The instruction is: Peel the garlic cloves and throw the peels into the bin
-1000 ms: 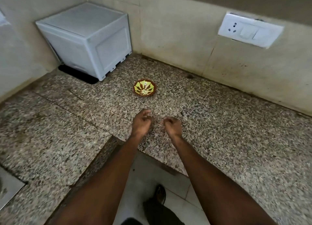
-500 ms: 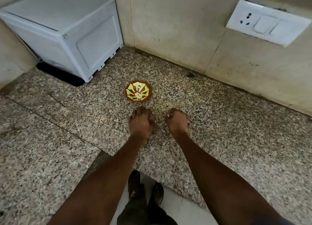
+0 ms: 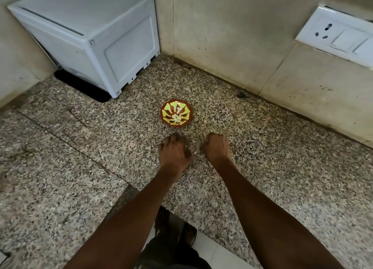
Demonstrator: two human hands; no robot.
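Note:
A small brown bowl (image 3: pixel 176 112) with a yellow-green pattern stands on the speckled granite counter (image 3: pixel 282 167). Pale garlic cloves (image 3: pixel 176 118) lie in its middle. My left hand (image 3: pixel 174 152) and my right hand (image 3: pixel 217 147) are just in front of the bowl, backs up, a short gap between them. Their fingers bend down onto the stone and the fingertips are hidden, so anything under them is out of sight. I see no peels and no bin.
A white plastic box (image 3: pixel 86 36) sits in the back left corner on a dark mat. A wall socket plate (image 3: pixel 339 35) is at the upper right. The counter's inner corner edge drops to floor tiles (image 3: pixel 210 252) where my feet stand.
My hands, close together a second ago, have moved apart and settled lower on the counter near the bowl. The view has shifted closer to the corner.

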